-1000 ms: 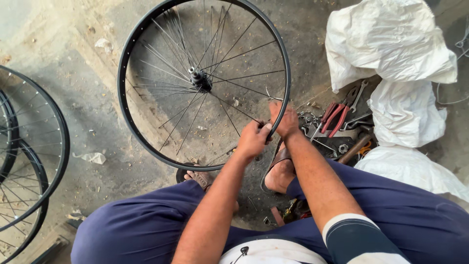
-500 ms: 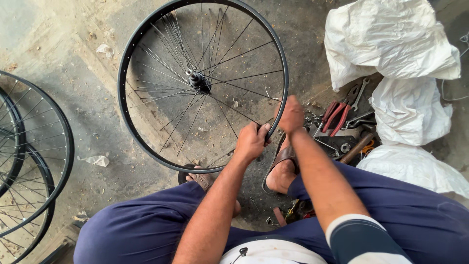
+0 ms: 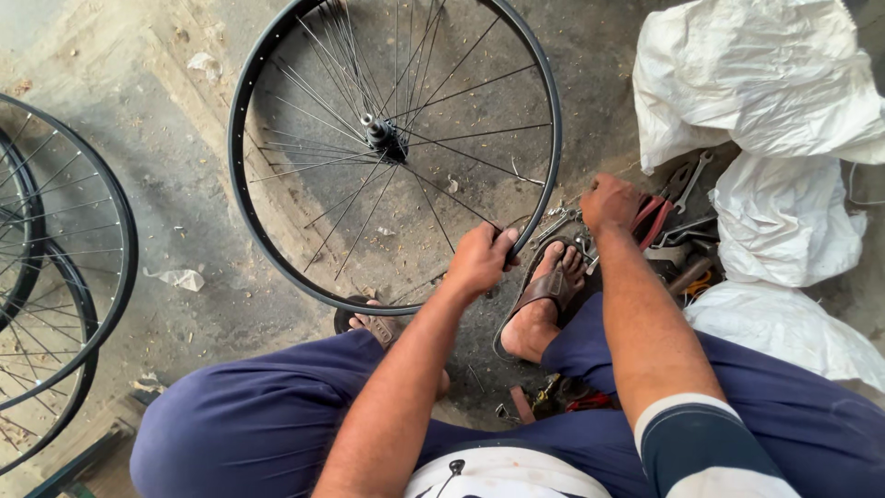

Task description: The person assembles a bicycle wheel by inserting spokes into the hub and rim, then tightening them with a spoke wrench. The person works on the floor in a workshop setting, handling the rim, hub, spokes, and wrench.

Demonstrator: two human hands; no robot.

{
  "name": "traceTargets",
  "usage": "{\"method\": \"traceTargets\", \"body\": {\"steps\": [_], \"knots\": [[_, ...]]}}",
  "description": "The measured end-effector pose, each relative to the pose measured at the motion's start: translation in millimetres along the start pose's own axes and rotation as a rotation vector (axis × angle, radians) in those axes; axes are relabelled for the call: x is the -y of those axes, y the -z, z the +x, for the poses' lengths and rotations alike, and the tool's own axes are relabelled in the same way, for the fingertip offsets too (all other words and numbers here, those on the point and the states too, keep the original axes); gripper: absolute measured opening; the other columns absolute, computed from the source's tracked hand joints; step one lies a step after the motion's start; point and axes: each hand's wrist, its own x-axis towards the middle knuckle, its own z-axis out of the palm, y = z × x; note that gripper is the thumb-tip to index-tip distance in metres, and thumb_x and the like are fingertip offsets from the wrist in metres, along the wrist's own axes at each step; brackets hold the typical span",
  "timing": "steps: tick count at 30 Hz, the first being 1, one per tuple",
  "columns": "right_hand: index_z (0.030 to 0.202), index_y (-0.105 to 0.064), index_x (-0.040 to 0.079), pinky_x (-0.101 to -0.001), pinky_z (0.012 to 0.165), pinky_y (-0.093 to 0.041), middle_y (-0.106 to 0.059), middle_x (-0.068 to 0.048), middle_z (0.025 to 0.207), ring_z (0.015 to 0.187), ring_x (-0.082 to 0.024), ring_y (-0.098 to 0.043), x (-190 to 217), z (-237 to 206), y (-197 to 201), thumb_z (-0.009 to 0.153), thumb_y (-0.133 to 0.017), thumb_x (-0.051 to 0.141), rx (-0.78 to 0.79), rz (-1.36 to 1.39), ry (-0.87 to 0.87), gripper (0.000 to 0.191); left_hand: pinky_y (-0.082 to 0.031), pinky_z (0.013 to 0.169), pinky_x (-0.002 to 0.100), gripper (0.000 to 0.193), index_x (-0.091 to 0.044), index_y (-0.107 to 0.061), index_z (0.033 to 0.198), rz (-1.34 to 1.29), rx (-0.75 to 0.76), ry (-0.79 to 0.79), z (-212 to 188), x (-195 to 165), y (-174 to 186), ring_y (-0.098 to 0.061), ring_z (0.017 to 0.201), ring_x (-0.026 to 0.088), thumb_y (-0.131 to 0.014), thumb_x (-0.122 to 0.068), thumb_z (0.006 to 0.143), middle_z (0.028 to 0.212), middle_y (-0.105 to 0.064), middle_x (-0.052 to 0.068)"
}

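Wheel [image 3: 277,240], black rim with thin spokes and a hub [image 3: 383,138], stands on the concrete floor [image 3: 184,148] in front of the seated person's knees. Left hand [image 3: 479,258] is stretched forward, fingers pressed together in a fist on the rim's lower right edge. Right hand [image 3: 608,201] reaches right of the wheel, knuckles up, curled over a heap of tools [image 3: 678,235] with red-handled pliers [image 3: 650,217]; what it pinches cannot be told. White sacks [image 3: 765,83], crumpled and unmarked, lie right of the wheel beyond the tools. Sandalled foot [image 3: 544,295] rests just below the rim. More wheels [image 3: 64,277] lean well left of it.
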Motion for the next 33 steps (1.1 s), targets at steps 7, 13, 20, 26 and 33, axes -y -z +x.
{"method": "traceTargets", "body": {"steps": [7,13,20,26,33], "knots": [[0.098,-0.072,0.005,-0.0382,0.066,-0.047,-0.066,-0.008,0.089,0.07,-0.018,-0.056,-8.8,-4.8,-3.9,0.083,-0.071,0.011,0.182,1.135,-0.43,0.017,-0.054,0.06,0.035,0.031,-0.001,-0.066,0.1,-0.028,-0.018,-0.012,-0.6,-5.5,-1.7,-0.068,0.063,0.016,-0.062,-0.031,0.1,0.076,-0.073,0.009],[0.099,-0.075,0.007,-0.0394,0.073,-0.053,-0.069,-0.011,0.086,0.076,-0.023,-0.064,7.1,-20.8,1.3,0.079,-0.081,0.023,0.233,0.598,-0.114,0.026,-0.054,0.063,0.035,0.029,0.0,-0.067,0.099,-0.135,-0.003,-0.03,2.8,-3.9,-4.0,-0.069,0.067,0.016,-0.064,-0.028,0.1,0.078,-0.071,0.008],[0.102,-0.078,0.008,-0.0492,0.082,-0.054,-0.072,-0.018,0.099,0.093,-0.04,-0.068,18.0,-51.8,-1.3,0.082,-0.081,0.023,-0.045,0.104,0.272,0.024,-0.053,0.058,0.037,0.038,0.003,-0.069,0.089,0.18,-0.111,-0.003,3.5,-0.9,-5.8,-0.071,0.058,0.02,-0.062,-0.032,0.101,0.066,-0.072,0.013],[0.094,-0.076,0.008,-0.0491,0.083,-0.053,-0.072,-0.016,0.101,0.094,-0.04,-0.068,21.3,-49.8,-5.1,0.083,-0.077,0.02,0.032,0.163,0.174,0.016,-0.051,0.057,0.035,0.038,0.002,-0.066,0.092,0.231,-0.113,-0.003,3.4,-6.1,-5.5,-0.069,0.059,0.019,-0.063,-0.035,0.101,0.065,-0.071,0.01],[0.098,-0.068,0.004,-0.039,0.078,-0.053,-0.069,-0.009,0.095,0.087,-0.027,-0.064,-3.4,-34.7,-17.2,0.085,-0.066,0.011,0.183,1.087,-0.178,0.016,-0.053,0.059,0.033,0.03,0.0,-0.065,0.096,-0.112,-0.042,-0.042,0.6,-10.8,-5.8,-0.069,0.064,0.015,-0.063,-0.031,0.098,0.072,-0.07,0.007]]}}
